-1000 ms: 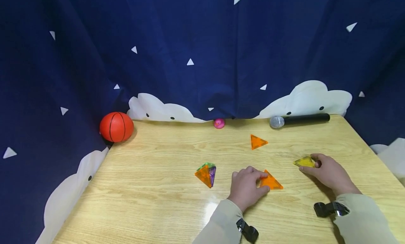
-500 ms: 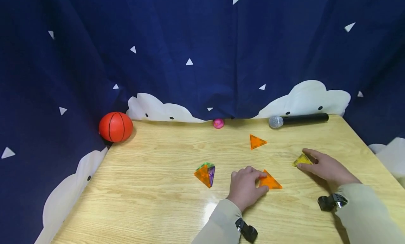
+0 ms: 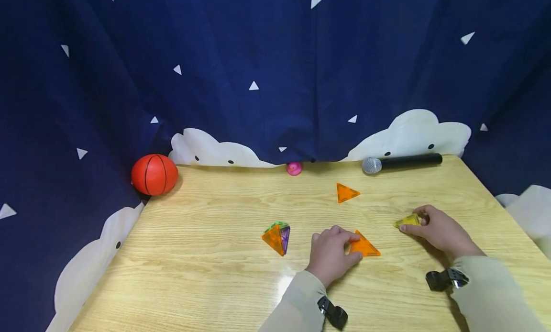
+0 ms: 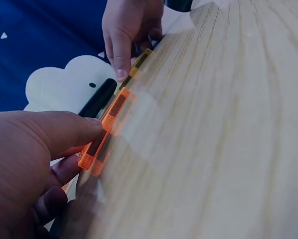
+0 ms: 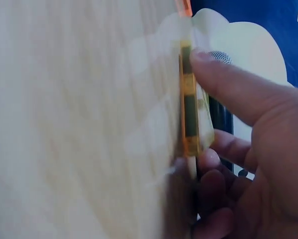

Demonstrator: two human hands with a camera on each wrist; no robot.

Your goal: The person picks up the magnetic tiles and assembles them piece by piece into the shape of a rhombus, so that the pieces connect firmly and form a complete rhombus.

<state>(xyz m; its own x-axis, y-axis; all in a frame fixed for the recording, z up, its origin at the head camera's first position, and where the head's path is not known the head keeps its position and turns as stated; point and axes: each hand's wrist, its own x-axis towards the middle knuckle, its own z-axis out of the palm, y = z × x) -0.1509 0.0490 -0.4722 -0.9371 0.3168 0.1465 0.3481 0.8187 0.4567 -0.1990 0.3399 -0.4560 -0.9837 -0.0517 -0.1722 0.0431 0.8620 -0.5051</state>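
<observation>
In the head view my left hand holds an orange triangular magnetic tile by its left side, thumb and forefinger on its edges. The left wrist view shows this orange tile lying low at the tabletop, the thumb against its near edge. To the right, my right hand pinches a yellow triangular magnetic tile between thumb and fingers. Seen from the right wrist, the thumb touches one end of the yellow tile and fingertips its other end. A gap separates the two tiles.
Left of my hands stands a small pyramid of orange, green and purple tiles. Another orange triangular tile lies farther back. Along the table's rear are a microphone, a pink rubber duck and a red ball, before a blue curtain.
My right hand has shifted its fingers on the yellow tile, whose angle changed midway and is flatter now. My left hand and the orange tile stay put. The head view has turned slightly right.
</observation>
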